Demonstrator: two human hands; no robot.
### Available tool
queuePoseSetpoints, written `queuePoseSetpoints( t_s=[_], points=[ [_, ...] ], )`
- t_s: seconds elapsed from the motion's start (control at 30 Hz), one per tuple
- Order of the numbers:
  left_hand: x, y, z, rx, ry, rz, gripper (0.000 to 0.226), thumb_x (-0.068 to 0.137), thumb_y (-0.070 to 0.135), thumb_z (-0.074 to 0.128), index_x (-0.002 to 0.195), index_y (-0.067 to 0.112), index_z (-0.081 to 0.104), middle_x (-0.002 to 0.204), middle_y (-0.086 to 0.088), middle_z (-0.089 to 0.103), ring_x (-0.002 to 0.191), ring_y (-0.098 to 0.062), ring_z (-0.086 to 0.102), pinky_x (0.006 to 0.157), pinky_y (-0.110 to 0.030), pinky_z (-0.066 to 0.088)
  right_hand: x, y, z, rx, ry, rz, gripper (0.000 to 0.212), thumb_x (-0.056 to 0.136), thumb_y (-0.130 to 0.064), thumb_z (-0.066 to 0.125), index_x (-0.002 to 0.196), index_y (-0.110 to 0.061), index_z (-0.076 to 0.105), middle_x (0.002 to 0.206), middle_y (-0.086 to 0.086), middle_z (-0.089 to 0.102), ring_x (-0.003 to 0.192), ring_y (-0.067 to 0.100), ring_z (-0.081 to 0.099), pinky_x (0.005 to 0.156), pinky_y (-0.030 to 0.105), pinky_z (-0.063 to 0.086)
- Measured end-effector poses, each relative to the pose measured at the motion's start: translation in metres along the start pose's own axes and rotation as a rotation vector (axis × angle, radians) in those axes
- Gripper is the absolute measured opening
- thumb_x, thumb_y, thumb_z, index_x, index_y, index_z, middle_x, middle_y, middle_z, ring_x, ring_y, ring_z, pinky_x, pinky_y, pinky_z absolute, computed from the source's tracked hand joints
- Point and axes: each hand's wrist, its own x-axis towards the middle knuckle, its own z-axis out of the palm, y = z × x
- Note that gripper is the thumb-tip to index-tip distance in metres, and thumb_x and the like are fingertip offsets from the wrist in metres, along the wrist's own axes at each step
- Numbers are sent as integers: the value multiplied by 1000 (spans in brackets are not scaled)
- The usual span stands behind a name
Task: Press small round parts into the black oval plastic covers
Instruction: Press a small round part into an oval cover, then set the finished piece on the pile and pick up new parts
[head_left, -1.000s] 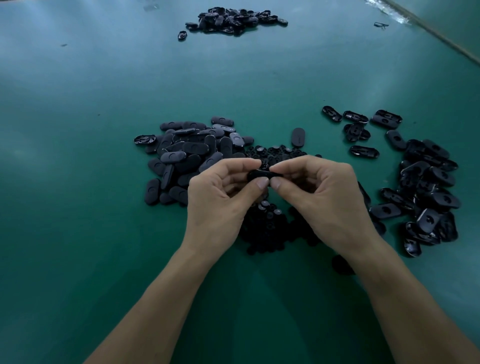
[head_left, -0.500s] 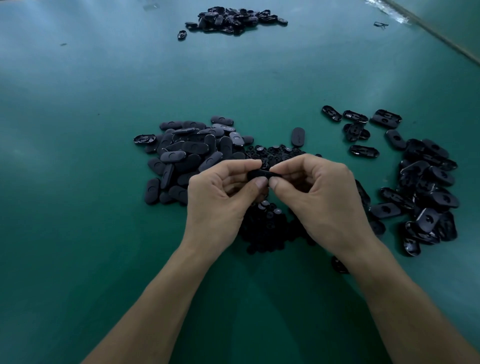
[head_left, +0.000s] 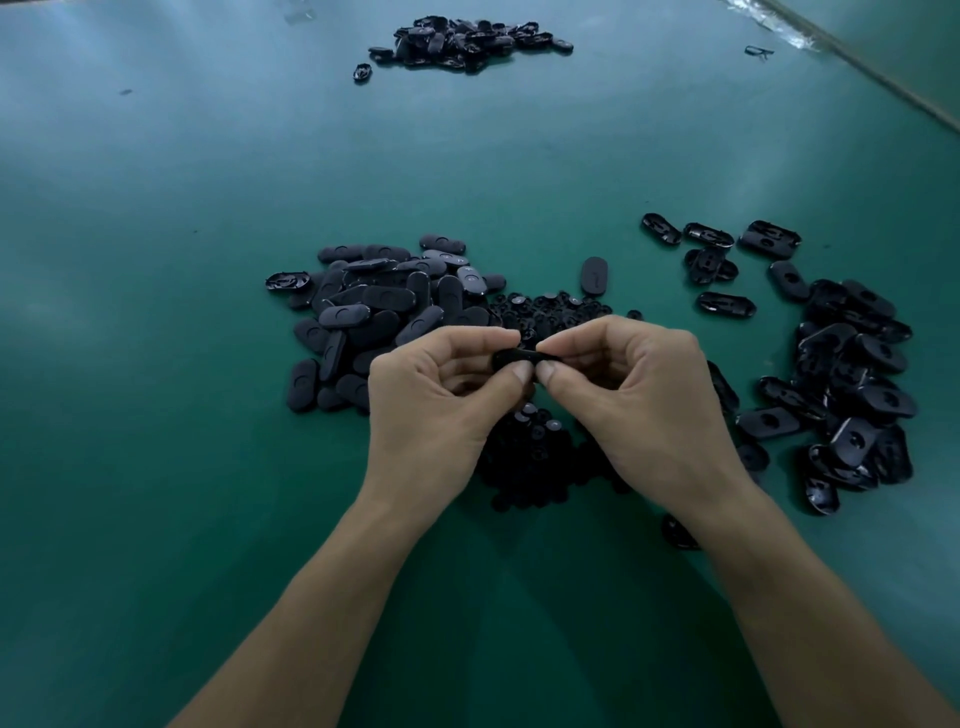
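A black oval cover (head_left: 519, 357) is held above the table's middle, mostly hidden by fingers. My left hand (head_left: 441, 400) pinches its left end between thumb and forefinger. My right hand (head_left: 634, 395) pinches its right end the same way, thumbs almost touching. Whether a round part sits in the cover is hidden. Below the hands lies a heap of small round parts (head_left: 535, 447). A pile of oval covers (head_left: 379, 312) lies to the left of the hands.
The green table (head_left: 156, 364) bears another spread of oval covers (head_left: 852, 384) at the right, many lying hollow side up. A further pile of covers (head_left: 467, 41) lies at the far edge. One cover (head_left: 678, 535) lies by my right wrist.
Both hands have stayed together on the cover and shifted only slightly. The piles have not moved.
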Motion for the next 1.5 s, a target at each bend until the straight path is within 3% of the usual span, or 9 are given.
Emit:
queuePoseSetpoints(
  t_s=[0.27, 0.43, 0.57, 0.73, 0.87, 1.0, 1.2, 1.33, 1.5],
  points=[
    [0, -2, 2, -50, 37, 24, 23, 82, 5, 76, 91, 26, 76, 81, 0, 76, 73, -14, 71, 68, -23, 57, 2, -1, 1, -31, 33, -31, 14, 89, -14, 73, 99, -23, 76, 83, -13, 75, 79, 2, 71, 73, 16, 54],
    [2, -3, 2, -117, 135, 12, 24, 88, 5, 73, 106, 20, 71, 89, -1, 76, 76, -14, 72, 71, -27, 59, 9, -2, -8, -225, 145, 7, 19, 93, -19, 68, 110, -25, 72, 92, -16, 70, 84, -2, 66, 79, 13, 52],
    [3, -4, 2, -118, 191, 11, 38, 85, 12, 74, 120, 22, 64, 100, 5, 75, 91, -12, 72, 81, -32, 60, 18, 3, -32, -657, 155, 142, 33, 96, -25, 60, 129, -24, 62, 128, 5, 57, 119, 20, 51, 106, 34, 38],
    [5, -5, 1, -150, 272, -10, 63, 81, 18, 75, 138, 16, 50, 123, -3, 66, 113, -13, 65, 86, -26, 57, 28, 7, -53, -929, 174, 320, 41, 97, -33, 56, 138, -32, 52, 140, 9, 42, 131, 35, 32, 107, 48, 30],
    [8, -8, 0, -181, 316, -41, 74, 80, 17, 73, 146, 18, 39, 145, -17, 46, 123, -10, 59, 83, -14, 54, 35, 14, -59, -968, 118, 349, 32, 99, -29, 55, 130, -24, 60, 134, 15, 47, 122, 37, 44, 101, 48, 40],
    [10, -12, -1, -154, 303, -50, 84, 81, 17, 71, 154, 13, 29, 149, -13, 43, 121, -7, 60, 85, -14, 53, 37, 19, -61, -880, 200, 257, 15, 98, -19, 60, 108, -19, 70, 121, 13, 52, 110, 32, 54, 86, 38, 46],
    [10, -12, -2, -103, 306, -46, 87, 81, 21, 71, 156, 13, 27, 154, -5, 37, 121, -4, 59, 87, -13, 51, 43, 18, -63, -896, 229, 233, 12, 98, -19, 61, 103, -21, 71, 119, 13, 55, 100, 33, 59, 80, 40, 49],
    [7, -7, 1, -74, 310, -6, 75, 82, 21, 72, 150, 13, 40, 145, 20, 32, 118, -4, 60, 85, -10, 51, 47, 17, -64, -902, 226, 238, 11, 98, -19, 60, 100, -23, 70, 118, 13, 56, 90, 31, 57, 80, 42, 50],
    [6, -7, -2, -1, 252, 32, 33, 84, 20, 71, 115, 30, 66, 131, -2, 53, 109, -12, 65, 90, -22, 55, 53, 15, -68, -891, 226, 237, 15, 98, -15, 58, 100, -24, 69, 109, 13, 65, 90, 36, 63, 82, 45, 56]
  ],
)
